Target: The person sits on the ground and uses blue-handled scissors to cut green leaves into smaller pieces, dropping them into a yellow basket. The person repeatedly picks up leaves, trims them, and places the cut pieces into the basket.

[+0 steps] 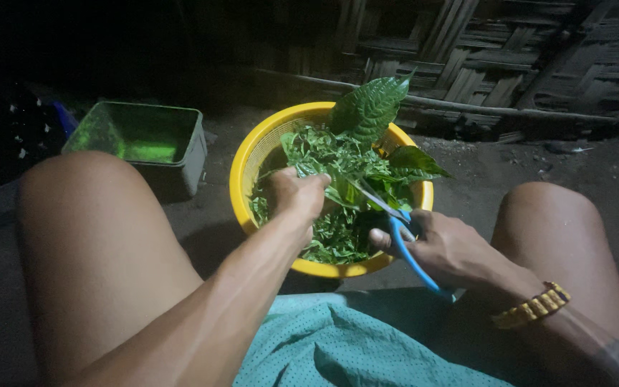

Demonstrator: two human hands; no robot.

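At the far left, on the dark ground, stood a grey rectangular tub (pixel 180 154) with a green glow inside, partly hidden behind the person's raised left knee (pixel 84 236). Just right of it sat a round yellow basket (pixel 241 168) heaped with cut green leaves (pixel 327 240), wedged between both knees in front of the teal shorts (pixel 345 344). Behind it ran a woven bamboo wall (pixel 481 57). The left hand (pixel 296 193) reached into the basket and was closed tight around a bunch of leafy stems (pixel 367 115), whose biggest leaf stood above the rim; the fist covered the lower ends of the stems. The right hand (pixel 449 251), with a yellow beaded bracelet (pixel 531 307) on its wrist, gripped blue-handled scissors (pixel 402 236), fingers curled through the loops. The blades stood slightly apart, pointing up-left into the bunch just beside the left fist, their tips lost among the leaves. The right knee (pixel 560 236) rose at the right edge
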